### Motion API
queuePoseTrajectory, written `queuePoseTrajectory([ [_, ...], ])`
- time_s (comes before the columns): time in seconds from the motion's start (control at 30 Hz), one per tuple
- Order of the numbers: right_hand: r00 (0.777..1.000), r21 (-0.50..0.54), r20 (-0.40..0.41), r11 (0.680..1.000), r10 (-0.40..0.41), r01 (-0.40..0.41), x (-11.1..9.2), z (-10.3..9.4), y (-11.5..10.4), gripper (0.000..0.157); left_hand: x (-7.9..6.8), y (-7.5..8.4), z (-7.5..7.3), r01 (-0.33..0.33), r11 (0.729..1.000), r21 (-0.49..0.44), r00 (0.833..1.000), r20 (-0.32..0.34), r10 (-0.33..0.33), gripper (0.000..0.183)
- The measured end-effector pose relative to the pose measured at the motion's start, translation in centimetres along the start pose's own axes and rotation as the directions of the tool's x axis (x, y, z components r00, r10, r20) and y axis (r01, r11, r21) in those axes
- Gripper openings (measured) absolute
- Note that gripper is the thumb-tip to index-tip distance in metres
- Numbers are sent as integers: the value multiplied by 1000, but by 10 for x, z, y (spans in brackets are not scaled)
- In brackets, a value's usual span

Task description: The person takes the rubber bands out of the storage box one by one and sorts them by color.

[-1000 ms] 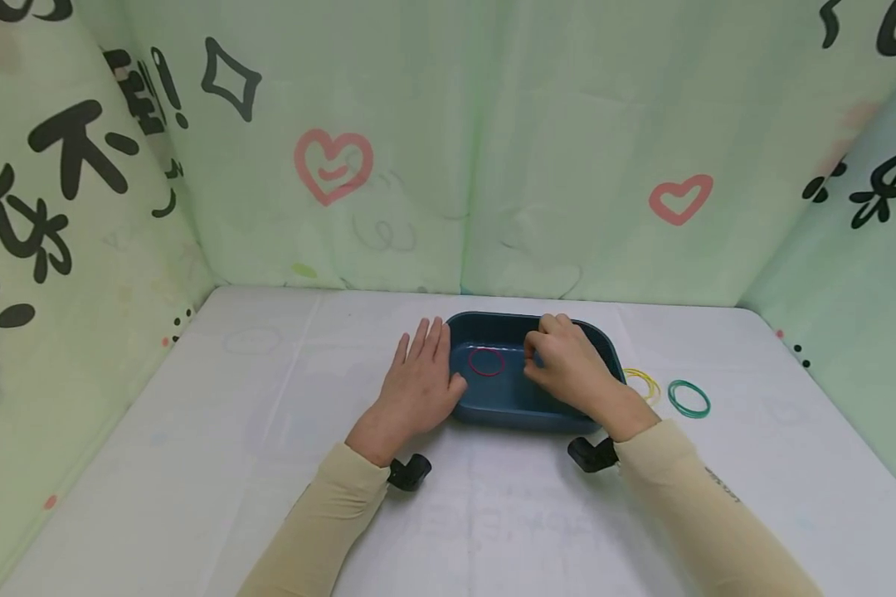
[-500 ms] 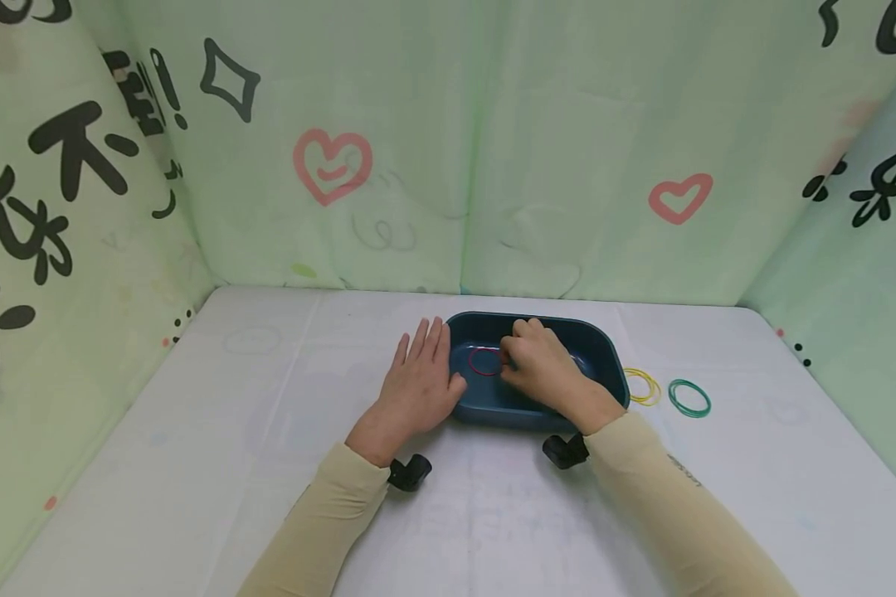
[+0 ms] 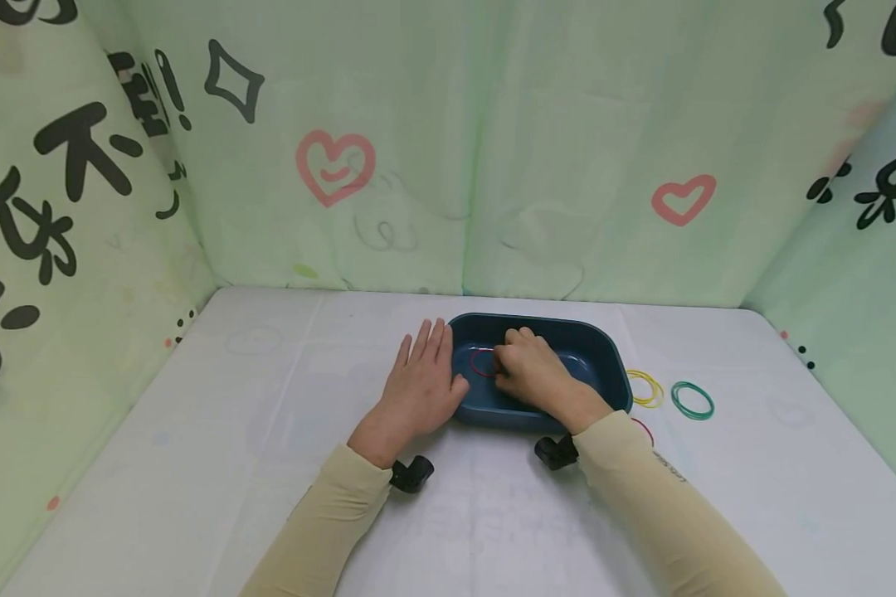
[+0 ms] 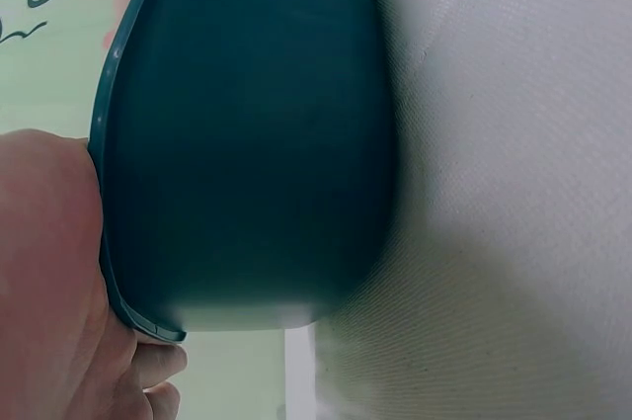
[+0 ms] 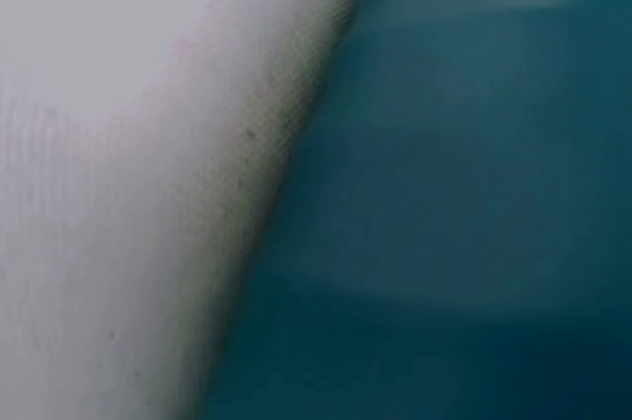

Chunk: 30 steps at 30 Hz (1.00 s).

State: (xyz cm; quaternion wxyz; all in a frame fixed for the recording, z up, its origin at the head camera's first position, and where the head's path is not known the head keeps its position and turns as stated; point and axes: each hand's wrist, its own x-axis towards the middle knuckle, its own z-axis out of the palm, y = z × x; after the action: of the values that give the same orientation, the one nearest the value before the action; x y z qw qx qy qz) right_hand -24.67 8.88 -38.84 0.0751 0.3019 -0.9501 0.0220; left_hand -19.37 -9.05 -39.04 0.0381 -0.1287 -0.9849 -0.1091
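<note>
A dark blue rectangular basin (image 3: 593, 356) stands on the white table. My left hand (image 3: 416, 385) lies with straight fingers along its left side, the thumb over the near left rim. In the left wrist view, part of the left hand (image 4: 44, 272) touches the basin's rim. Inside the basin, a thin red rubber band (image 3: 474, 365) lies towards the left. My right hand (image 3: 530, 369) reaches in with curled fingers at the band's right edge; the fingertips are hidden, so whether they pinch it cannot be seen. The right wrist view has only the basin's blue wall (image 5: 444, 193) and table.
Right of the basin lie yellow rubber bands (image 3: 655, 390) and green rubber bands (image 3: 693, 400). A red band (image 3: 645, 429) shows partly beside the right sleeve (image 3: 642, 473). A pale green printed curtain (image 3: 418, 249) encloses the table's back and sides.
My right hand has moved left within the basin and now covers the right part of the red rubber band. A red band by the right sleeve has come into sight. The left hand stays put.
</note>
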Motion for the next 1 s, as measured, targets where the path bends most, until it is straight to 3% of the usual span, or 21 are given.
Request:
queuePoseTrajectory([
  [0.27,999,-5,34,1000,3,-3,0,-2,-2,13,0,1,0,-1,1000,-2,1000,2,1,66],
  [1.0,995,-67,-48,995,-83,80,-3,-4,-2,15,0,0,1,4,1000,2,1000,-3,-4,67],
])
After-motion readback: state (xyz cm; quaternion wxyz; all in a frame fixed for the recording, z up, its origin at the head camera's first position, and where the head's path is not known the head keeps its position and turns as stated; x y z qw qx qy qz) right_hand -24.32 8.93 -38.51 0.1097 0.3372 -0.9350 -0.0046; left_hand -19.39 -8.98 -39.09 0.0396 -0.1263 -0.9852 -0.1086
